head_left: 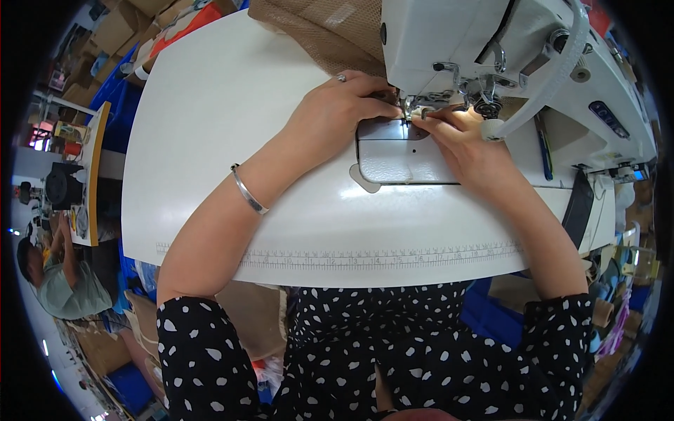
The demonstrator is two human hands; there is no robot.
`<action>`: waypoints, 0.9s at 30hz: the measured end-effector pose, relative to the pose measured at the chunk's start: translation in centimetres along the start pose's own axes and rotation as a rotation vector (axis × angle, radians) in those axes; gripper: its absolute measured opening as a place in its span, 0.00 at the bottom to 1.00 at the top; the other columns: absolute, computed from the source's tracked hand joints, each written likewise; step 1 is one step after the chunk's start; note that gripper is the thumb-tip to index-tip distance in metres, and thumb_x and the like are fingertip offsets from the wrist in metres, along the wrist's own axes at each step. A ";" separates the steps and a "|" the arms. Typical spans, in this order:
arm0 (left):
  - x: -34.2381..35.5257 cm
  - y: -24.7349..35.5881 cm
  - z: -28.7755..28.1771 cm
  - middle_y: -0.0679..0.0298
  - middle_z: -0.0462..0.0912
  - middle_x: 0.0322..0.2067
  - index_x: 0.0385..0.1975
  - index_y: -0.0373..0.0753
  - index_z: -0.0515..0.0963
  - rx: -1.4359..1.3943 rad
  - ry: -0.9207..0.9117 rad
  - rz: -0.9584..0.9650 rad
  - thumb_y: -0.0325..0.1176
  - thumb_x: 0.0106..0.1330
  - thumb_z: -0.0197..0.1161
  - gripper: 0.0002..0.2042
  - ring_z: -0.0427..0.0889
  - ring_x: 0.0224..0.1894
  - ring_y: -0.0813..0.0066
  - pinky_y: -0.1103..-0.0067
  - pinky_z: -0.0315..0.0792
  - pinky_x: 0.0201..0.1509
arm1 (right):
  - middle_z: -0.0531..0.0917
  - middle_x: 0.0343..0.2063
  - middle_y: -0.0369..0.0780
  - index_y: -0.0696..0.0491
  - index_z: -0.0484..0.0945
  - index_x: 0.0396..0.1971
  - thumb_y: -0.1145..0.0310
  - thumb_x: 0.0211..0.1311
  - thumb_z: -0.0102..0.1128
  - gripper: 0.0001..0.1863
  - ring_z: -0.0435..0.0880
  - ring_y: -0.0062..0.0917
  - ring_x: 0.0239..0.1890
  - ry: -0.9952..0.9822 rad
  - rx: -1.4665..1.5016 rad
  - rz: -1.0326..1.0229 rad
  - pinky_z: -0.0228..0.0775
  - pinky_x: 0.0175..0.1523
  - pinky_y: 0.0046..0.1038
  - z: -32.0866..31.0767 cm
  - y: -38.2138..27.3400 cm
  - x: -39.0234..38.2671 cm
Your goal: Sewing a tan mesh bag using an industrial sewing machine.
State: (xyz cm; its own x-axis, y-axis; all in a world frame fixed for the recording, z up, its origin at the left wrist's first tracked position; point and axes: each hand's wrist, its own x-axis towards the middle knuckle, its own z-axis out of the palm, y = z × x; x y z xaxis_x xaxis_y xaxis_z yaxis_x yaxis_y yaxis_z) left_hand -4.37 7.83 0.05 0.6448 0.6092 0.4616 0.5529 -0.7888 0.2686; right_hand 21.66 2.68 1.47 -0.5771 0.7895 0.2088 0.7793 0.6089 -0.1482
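A white industrial sewing machine (449, 42) stands at the upper right, its metal needle plate (382, 130) beneath the presser foot (407, 112). My left hand (330, 112), with a ring and a bangle, has its fingers bent together just left of the foot, partly hidden over the work. Close to the foot on its right, my right hand (470, 147) has its fingers curled and pressed on a small light piece that I cannot make out. Brown mesh fabric (302, 28) lies behind my left hand.
The white tabletop (196, 126) has a printed ruler along its front edge. A pen (544, 147) lies beside the machine. At far left a co-worker (63, 281) works at another table (95, 175). Blue bins (119, 105) and boxes (112, 28) surround the workspace.
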 end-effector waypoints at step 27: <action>0.1 0.3 -0.2 0.68 0.83 0.50 0.44 0.49 0.86 0.049 -0.011 -0.042 0.28 0.64 0.59 0.13 0.82 0.52 0.63 0.71 0.79 0.53 | 0.84 0.47 0.37 0.51 0.79 0.58 0.71 0.65 0.59 0.21 0.81 0.29 0.50 0.169 -0.148 -0.149 0.71 0.55 0.33 0.8 0.4 -0.1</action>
State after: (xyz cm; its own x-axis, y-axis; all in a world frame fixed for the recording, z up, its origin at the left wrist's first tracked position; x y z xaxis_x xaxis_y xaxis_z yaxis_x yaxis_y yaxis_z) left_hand -4.18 7.62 0.32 0.6265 0.6426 0.4411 0.6045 -0.7579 0.2454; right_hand 21.82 2.89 0.63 -0.6491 0.6599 0.3784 0.7228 0.6901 0.0364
